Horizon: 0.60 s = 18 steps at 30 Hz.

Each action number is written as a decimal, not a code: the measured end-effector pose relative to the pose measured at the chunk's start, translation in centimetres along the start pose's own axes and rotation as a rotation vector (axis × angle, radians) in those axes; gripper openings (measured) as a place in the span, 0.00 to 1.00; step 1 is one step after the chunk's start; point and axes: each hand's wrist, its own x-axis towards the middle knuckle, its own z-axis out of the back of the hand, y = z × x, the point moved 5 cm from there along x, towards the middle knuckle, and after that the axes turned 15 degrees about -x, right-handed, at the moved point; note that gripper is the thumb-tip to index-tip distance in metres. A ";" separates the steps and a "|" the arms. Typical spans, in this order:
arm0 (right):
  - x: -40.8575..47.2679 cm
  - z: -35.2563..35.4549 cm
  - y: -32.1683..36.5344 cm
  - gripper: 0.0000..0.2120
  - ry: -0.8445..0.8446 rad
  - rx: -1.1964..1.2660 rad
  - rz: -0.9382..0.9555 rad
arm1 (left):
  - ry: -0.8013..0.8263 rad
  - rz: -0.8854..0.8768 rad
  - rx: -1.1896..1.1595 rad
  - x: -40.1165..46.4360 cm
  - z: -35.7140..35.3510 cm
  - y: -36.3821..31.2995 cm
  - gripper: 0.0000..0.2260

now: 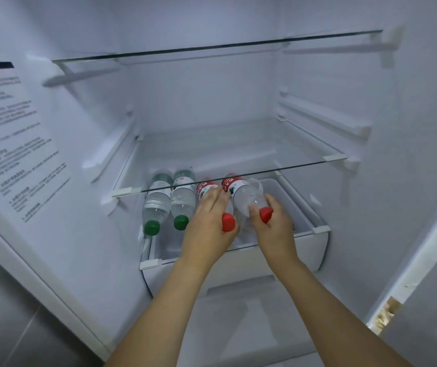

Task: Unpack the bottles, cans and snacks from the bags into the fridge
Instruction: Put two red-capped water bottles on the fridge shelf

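Note:
Inside the open fridge, two green-capped water bottles (157, 205) lie side by side on the low shelf over the white drawer (238, 263), caps toward me. To their right lie two red-capped bottles. My left hand (206, 229) holds the left red-capped bottle (228, 221) near its cap, fingers stretched over its body. My right hand (273, 223) grips the neck of the right red-capped bottle (243, 194), which is slightly raised at the cap end. No bags, cans or snacks are in view.
A glass shelf (265, 170) spans the fridge just above the bottles, and another glass shelf (212, 47) sits higher. An instruction sticker (13, 144) covers the left inner wall. The fridge's right edge (423, 260) runs down the right side.

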 end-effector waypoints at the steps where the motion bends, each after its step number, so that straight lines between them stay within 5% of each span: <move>1: 0.2 -0.4 -0.1 0.23 0.019 -0.023 -0.002 | 0.017 0.002 0.019 0.1 -0.2 0.4 0.30; 9: 2.1 -2.7 -0.8 0.23 0.123 -0.171 0.012 | 0.081 0.028 0.157 1.1 -1.7 4.2 0.30; 18: 5.0 -3.7 -0.5 0.24 0.198 -0.202 -0.001 | -0.031 0.142 0.241 3.2 -3.6 5.5 0.32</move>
